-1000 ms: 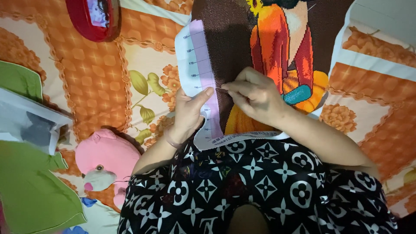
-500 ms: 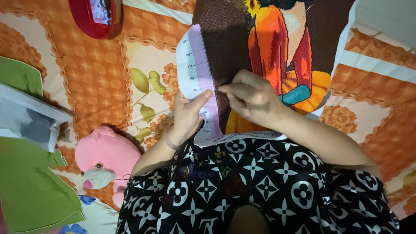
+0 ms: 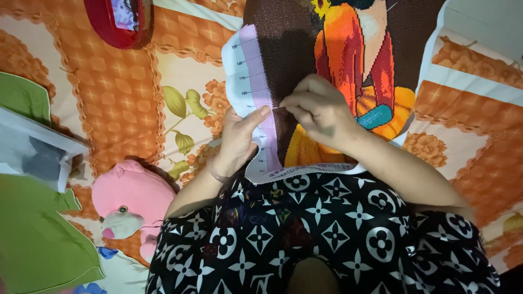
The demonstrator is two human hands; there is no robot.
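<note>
Hands unmoved, apparently; orange floral bedsheet [image 3: 117,98].

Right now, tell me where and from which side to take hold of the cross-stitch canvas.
Grip the cross-stitch canvas by its pale unstitched left margin, coming from the left. That strip hangs free past the stitched picture, and the left hand already pinches it there, thumb on top. The right hand works a needle, hard to see, near that edge, so probably keep clear of it.
</note>
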